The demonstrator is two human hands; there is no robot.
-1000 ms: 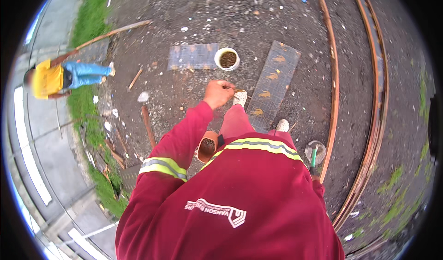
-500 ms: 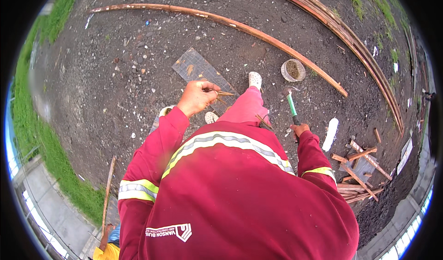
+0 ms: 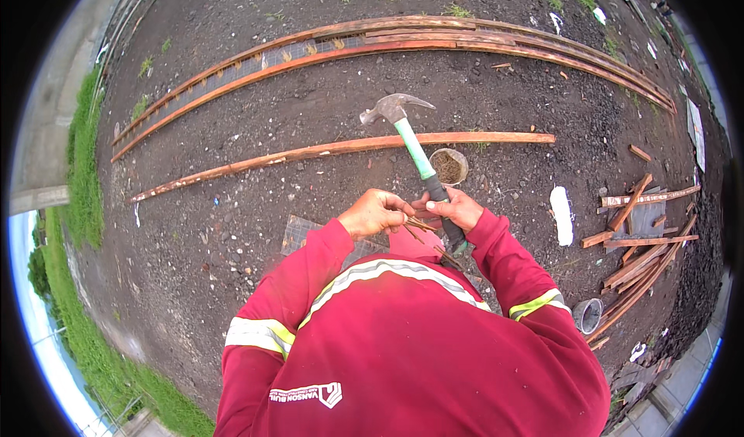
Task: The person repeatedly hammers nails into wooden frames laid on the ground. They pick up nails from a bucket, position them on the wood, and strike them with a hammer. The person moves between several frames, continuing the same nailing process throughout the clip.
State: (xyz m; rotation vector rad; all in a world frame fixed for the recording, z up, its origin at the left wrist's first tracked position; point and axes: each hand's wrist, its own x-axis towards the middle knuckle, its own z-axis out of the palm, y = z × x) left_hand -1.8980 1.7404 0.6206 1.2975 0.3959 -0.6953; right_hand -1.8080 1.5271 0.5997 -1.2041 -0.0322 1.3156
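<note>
A claw hammer (image 3: 415, 146) with a grey metal head, a green shaft and a black grip stands head-up in front of me. My right hand (image 3: 459, 209) is closed round its grip. Close beside it my left hand (image 3: 377, 214) pinches several thin brown pieces that look like nails (image 3: 418, 224). The fingertips of both hands nearly meet at these pieces; whether they touch I cannot tell. More thin brown pieces (image 3: 449, 259) show at my waist, below the hammer's butt.
A long wooden strip (image 3: 325, 152) lies across the ground ahead, with a small bucket of brownish stuff (image 3: 457, 156) near it. Beyond are more long strips (image 3: 418, 36). Right of me lie a white object (image 3: 561, 216), scrap wood (image 3: 639, 239) and a grey bucket (image 3: 589, 305). A tiled sheet (image 3: 298, 234) lies left.
The hammer has come up from my right side to the middle, and my two hands have come together. My view has turned to the right.
</note>
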